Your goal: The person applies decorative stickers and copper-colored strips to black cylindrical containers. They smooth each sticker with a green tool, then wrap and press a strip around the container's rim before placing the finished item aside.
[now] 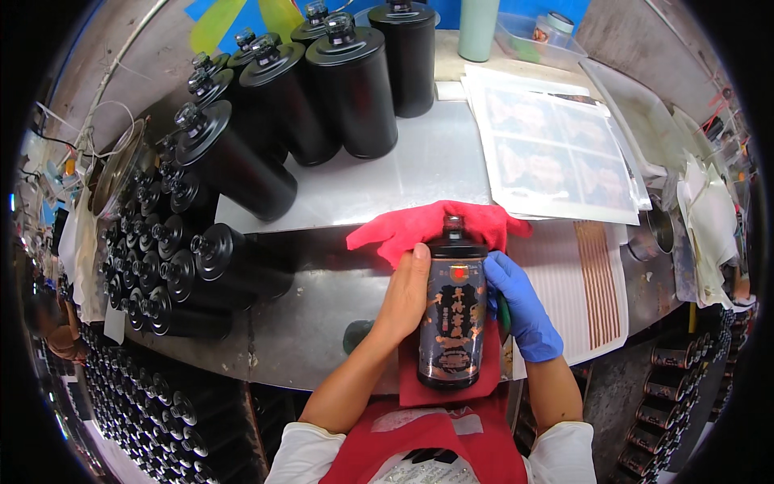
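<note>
A black bottle with a dark, copper-coloured printed decoration and a short neck is held upright in front of my chest. My bare left hand presses along its left side, thumb near the shoulder. Opposite, my right hand, in a blue glove, grips the bottle's right side; its fingertips are partly hidden. A bit of something green shows between that glove and the bottle, its kind unclear. Behind the bottle neck lies a crumpled pink-red cloth at the edge of the metal table.
Several plain black bottles stand at the far left of the metal table, with many more at left. Printed transparent sheets lie at far right, above a striped sheet. Decorated bottles lie stacked at lower right.
</note>
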The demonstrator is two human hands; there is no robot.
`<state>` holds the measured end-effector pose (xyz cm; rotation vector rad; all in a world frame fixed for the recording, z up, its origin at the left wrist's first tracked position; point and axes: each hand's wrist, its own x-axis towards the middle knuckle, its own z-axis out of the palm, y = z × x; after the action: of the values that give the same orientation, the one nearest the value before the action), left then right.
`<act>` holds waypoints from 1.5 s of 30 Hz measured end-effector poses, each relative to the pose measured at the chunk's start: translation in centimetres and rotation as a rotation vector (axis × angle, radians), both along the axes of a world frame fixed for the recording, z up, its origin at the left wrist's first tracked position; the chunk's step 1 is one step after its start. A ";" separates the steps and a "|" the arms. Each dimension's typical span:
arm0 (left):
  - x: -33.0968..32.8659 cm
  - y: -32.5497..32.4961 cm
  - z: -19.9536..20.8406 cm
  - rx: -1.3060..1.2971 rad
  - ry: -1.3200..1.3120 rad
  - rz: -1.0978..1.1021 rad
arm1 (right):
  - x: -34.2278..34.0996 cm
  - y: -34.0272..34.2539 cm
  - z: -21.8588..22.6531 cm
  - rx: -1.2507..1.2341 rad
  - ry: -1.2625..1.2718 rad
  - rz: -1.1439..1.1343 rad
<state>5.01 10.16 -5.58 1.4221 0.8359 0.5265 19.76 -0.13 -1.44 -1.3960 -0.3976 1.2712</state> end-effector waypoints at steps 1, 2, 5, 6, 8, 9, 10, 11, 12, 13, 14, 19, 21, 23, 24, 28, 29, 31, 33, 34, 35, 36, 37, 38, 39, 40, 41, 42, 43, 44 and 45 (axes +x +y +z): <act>-0.2 -0.1 0.0 -0.100 -0.073 0.008 | 0.0 0.0 0.2 0.011 0.009 0.004; -0.4 -0.3 0.0 -0.201 -0.144 0.014 | 0.1 0.0 0.2 0.022 0.020 0.006; -0.4 -1.1 1.2 -0.054 -0.221 0.051 | -0.2 -0.4 1.6 -0.016 -0.109 -0.044; -0.4 -1.0 1.7 0.039 -0.145 0.018 | -0.3 -0.3 1.3 0.006 -0.149 -0.042; -0.7 -0.8 2.5 0.068 -0.028 -0.013 | -0.4 0.4 0.7 0.055 -0.234 -0.035; -0.6 -0.6 2.3 0.097 -0.023 -0.002 | -0.3 0.5 0.9 0.041 -0.191 -0.021; -0.6 -0.3 1.9 0.125 -0.018 0.008 | -0.1 0.6 1.1 0.027 -0.149 -0.008; -0.6 -0.2 1.5 0.150 -0.014 0.019 | 0.0 0.6 1.2 0.009 -0.107 0.006; -0.6 -0.3 1.5 0.079 -0.058 0.014 | 0.0 0.6 1.4 0.001 -0.123 0.000; -0.6 -0.4 1.5 0.009 -0.102 0.008 | 0.1 0.7 1.5 -0.007 -0.139 -0.006; -0.6 -0.5 1.3 0.030 -0.131 -0.001 | 0.1 0.7 1.6 -0.017 -0.154 -0.013; -1.3 -1.2 0.9 0.147 -0.156 -0.061 | -1.8 1.8 3.8 -0.029 -0.840 -0.048; -1.4 -1.0 1.7 0.033 -0.135 -0.085 | -0.8 2.2 3.2 -0.041 -0.779 -0.034; -1.4 -0.9 1.7 0.017 -0.162 -0.036 | -0.3 2.3 3.3 -0.006 -0.587 -0.054; -1.6 -0.9 1.3 -0.022 -0.181 -0.031 | -0.3 2.4 3.4 0.011 -0.491 -0.062; -1.0 -1.2 1.4 0.071 -0.156 0.028 | -1.3 2.2 3.6 -0.020 -0.901 -0.036; -0.8 -1.1 1.3 0.074 -0.122 0.023 | -1.2 2.2 3.2 0.025 -0.792 -0.055; -0.3 -0.6 1.0 0.082 -0.056 0.012 | -0.3 2.2 1.9 0.112 -0.574 -0.096; -0.4 -0.2 1.9 0.052 -0.016 -0.010 | 0.3 1.3 1.3 0.086 -0.500 -0.050; -0.3 -0.3 1.3 0.095 -0.046 0.025 | 0.1 1.0 0.9 0.050 -0.441 -0.061; -0.2 -0.1 0.9 0.150 -0.079 0.061 | 0.0 1.0 0.8 0.026 -0.387 -0.074; -0.3 0.1 0.8 0.153 -0.058 0.064 | 0.1 1.2 1.0 -0.030 -0.296 -0.051; -0.3 0.2 -0.3 0.091 -0.111 0.102 | 0.1 1.1 0.7 -0.004 -0.225 -0.055; -0.5 0.1 -0.3 0.095 -0.106 0.094 | 0.1 1.0 0.4 0.010 -0.227 -0.075; -0.8 0.1 -0.1 0.100 -0.102 0.086 | 0.1 0.7 0.2 0.025 -0.230 -0.096; -1.5 -0.6 0.4 0.076 -0.076 0.109 | -0.2 0.0 0.0 0.052 -0.328 -0.132; -2.3 -1.7 1.5 0.051 -0.053 0.130 | -0.6 -1.2 -0.2 0.078 -0.428 -0.170; -3.2 -2.6 2.0 0.033 -0.028 0.160 | -1.3 -2.2 -0.3 0.110 -0.525 -0.199; -4.1 -3.1 1.8 0.218 -0.060 0.092 | -1.7 -3.9 0.7 -0.013 -0.596 -0.078; -4.9 -3.6 1.6 0.397 -0.093 0.017 | -2.8 -5.2 1.8 0.027 -0.734 0.031; -5.6 -3.9 1.4 0.576 -0.121 -0.054 | -3.7 -6.1 2.2 0.070 -0.865 0.149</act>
<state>-0.63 6.30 -4.13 1.9069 0.5654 0.8471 16.05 -6.19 0.74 -1.8331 -1.1321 0.6909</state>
